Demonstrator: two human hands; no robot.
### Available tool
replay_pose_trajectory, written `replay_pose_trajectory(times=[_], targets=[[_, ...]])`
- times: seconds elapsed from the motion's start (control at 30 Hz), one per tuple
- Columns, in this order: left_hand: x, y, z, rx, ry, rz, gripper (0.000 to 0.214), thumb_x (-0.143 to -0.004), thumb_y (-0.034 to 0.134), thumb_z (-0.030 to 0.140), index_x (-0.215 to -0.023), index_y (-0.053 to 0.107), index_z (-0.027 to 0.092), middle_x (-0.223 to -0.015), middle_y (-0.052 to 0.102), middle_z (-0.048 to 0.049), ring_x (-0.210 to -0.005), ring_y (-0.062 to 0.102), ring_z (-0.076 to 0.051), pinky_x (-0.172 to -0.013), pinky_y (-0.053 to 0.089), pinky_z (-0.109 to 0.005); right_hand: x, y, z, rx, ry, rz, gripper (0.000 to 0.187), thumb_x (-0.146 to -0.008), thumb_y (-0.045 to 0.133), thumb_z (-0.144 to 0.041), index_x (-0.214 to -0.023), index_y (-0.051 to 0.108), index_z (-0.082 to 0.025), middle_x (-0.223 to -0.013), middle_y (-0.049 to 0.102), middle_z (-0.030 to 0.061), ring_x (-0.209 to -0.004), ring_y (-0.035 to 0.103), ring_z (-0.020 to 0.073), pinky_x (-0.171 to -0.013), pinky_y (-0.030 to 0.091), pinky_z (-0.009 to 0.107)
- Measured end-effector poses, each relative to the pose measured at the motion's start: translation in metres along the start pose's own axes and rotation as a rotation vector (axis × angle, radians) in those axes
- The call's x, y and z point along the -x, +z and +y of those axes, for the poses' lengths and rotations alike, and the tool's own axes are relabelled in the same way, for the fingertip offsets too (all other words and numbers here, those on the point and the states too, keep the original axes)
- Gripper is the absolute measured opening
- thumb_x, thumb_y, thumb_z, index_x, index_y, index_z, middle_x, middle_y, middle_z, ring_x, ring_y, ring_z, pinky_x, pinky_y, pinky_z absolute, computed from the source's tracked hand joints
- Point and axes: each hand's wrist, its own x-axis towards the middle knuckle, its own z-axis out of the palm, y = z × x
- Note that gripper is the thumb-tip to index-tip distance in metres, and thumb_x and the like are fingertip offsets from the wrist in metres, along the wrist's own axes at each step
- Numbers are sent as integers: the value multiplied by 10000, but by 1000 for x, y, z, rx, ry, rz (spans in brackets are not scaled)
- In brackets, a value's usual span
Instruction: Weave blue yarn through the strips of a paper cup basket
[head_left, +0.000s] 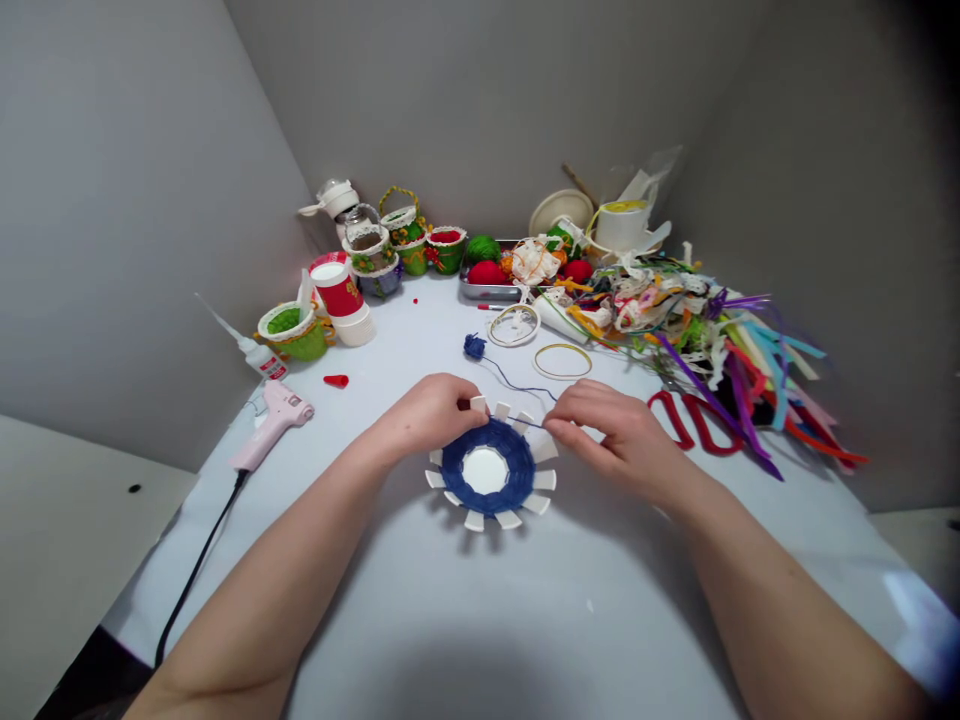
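Note:
A white paper cup (486, 470) with its wall cut into splayed strips lies on the white table (480, 620), and dark blue yarn is woven in a ring around its base. My left hand (427, 412) is closed on the cup's far-left strips. My right hand (611, 430) pinches the blue yarn strand (525, 388) at the cup's right rim. The strand runs back to a small blue yarn ball (474, 346).
A pink glue gun (271, 422) with a black cord, a glue bottle (255, 352) and a red cap (337, 380) lie at left. Decorated cups (296, 330), a tray of yarn balls (487, 272), rings (562, 361), red scissors (694, 422) and a ribbon heap (720, 340) crowd the back and right.

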Motion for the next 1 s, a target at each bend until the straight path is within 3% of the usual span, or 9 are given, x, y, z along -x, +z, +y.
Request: replay_pose_trajectory(times=[0.2,0.4,0.63,0.73,0.83,1.0], targets=[[-6,2,-8,198,-29,32,271,-729,525,365,-748,665,134,-643,587,12,-593,482,-103,-535,352,-209,-4,13,8,-3,146,-126,388,-950,384,-377,-690,584,-171,-655,568,38,-716,497,173,-689,372,303],[-4,-2,-8,124,-57,-15,332,-762,502,423,-681,632,128,-594,546,16,-544,431,-94,-495,313,-216,-4,22,10,-129,290,-157,400,-945,382,-358,-620,522,-172,-638,523,10,-675,505,146,-638,379,267],[8,-18,-4,123,32,-223,342,-727,589,420,-956,674,181,-846,687,-18,-728,584,-137,-627,414,-216,-5,19,3,-87,202,-167,393,-948,385,-316,-588,458,-176,-596,477,-2,-646,458,138,-650,352,272],[10,-10,5,68,66,-182,397,-685,646,441,-986,668,184,-841,680,-21,-710,574,-140,-600,397,-218,-4,19,-2,-25,127,-193,376,-952,383,-301,-608,469,-177,-582,486,-4,-648,444,142,-682,338,288],[9,5,13,-22,141,-125,221,-715,622,362,-808,679,169,-718,649,-4,-640,525,-121,-570,348,-221,-4,19,-5,-5,100,-202,375,-956,380,-309,-627,499,-176,-586,504,1,-652,454,145,-694,337,295],[6,12,15,-75,102,-28,183,-747,582,330,-717,667,171,-658,628,1,-606,500,-120,-554,315,-236,-3,12,-1,-60,234,-167,370,-951,384,-366,-712,591,-174,-680,574,26,-667,506,144,-637,367,265]])
